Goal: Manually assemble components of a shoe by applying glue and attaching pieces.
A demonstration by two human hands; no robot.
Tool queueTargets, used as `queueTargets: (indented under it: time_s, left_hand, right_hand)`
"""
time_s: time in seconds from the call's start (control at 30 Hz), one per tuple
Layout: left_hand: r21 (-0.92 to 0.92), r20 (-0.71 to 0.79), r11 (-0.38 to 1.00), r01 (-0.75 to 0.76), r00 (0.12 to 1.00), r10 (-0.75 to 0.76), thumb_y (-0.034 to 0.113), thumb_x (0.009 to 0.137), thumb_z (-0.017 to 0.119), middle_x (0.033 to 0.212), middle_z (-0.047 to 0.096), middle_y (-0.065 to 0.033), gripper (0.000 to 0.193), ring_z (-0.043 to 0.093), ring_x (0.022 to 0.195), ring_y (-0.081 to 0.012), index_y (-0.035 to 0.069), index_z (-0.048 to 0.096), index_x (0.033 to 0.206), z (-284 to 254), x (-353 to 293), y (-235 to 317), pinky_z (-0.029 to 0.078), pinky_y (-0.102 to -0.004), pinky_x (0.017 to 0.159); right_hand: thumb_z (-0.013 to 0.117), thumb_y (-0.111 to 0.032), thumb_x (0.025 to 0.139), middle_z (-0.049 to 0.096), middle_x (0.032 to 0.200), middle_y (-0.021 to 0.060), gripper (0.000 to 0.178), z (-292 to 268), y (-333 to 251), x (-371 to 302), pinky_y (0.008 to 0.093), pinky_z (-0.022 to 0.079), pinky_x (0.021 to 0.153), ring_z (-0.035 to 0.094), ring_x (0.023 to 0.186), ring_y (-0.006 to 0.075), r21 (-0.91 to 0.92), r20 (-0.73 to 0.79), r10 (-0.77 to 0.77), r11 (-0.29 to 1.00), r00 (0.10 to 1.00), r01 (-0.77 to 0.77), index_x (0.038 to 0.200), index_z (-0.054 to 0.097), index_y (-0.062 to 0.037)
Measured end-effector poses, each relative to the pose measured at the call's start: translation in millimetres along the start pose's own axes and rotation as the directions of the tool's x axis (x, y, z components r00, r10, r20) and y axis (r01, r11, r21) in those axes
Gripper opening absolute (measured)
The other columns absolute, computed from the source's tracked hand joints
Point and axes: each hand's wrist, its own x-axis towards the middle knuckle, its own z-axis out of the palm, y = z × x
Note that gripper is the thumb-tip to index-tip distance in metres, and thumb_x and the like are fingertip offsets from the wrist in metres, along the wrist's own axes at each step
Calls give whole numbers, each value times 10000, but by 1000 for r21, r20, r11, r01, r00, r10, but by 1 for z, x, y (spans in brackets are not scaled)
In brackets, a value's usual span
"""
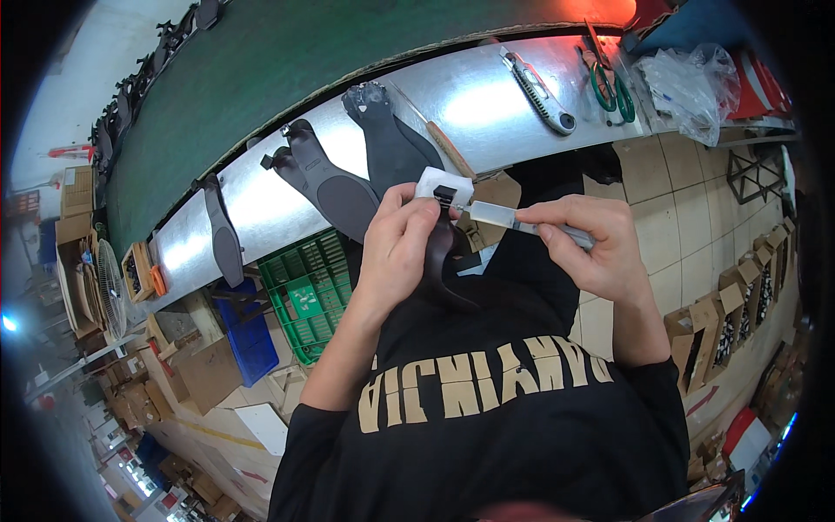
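Observation:
My left hand (396,248) is closed around a dark, curved plastic part (442,261), held in front of my body. A white pad (430,179) sits at the upper end of that part, beside a small black clip-like piece (445,193). In my right hand (591,244) is a grey-handled tool (493,214) with a pale, flat front section. Its thin tip points left and reaches the end of the part; whether it touches is too small to tell. Similar dark parts (341,198) lie on the metal ledge just beyond my left hand.
Beyond the metal ledge (470,109) runs a green belt surface (287,56). A wooden-handled pointed tool (448,148), a utility knife (539,91) and green-handled scissors (603,85) lie on the ledge. A green crate (304,300) stands below at left; cardboard boxes (696,335) line the right.

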Motion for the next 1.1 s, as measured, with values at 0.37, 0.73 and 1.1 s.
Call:
queueTargets:
  time_s: [0.37, 0.73, 1.1]
  left_hand:
    - [346, -45, 931, -115, 989, 139, 169, 938, 483, 1205, 534, -204, 335, 554, 1057, -295, -85, 644, 1084, 14, -6, 18, 434, -342, 918]
    - [485, -46, 861, -150, 980, 196, 276, 954, 496, 1246, 510, -282, 317, 644, 929, -433, 37, 655, 1089, 17, -6, 22, 513, -450, 835]
    - [469, -46, 879, -85, 992, 120, 220, 962, 473, 1192, 549, -201, 310, 609, 980, -321, 8, 684, 1045, 18, -5, 27, 480, -369, 869]
  right_hand:
    - [603, 73, 772, 700, 749, 112, 256, -13, -16, 4, 275, 477, 563, 659, 620, 190, -172, 39, -121, 977, 992, 126, 975, 740, -3]
    - [663, 53, 750, 682, 714, 98, 239, -14, -19, 6, 298, 481, 522, 651, 584, 217, -194, 2, -172, 966, 985, 169, 959, 739, -36]
    - [663, 51, 750, 698, 737, 100, 246, -17, -21, 7, 295, 500, 535, 669, 602, 218, -222, 10, -181, 959, 983, 179, 965, 740, -41]
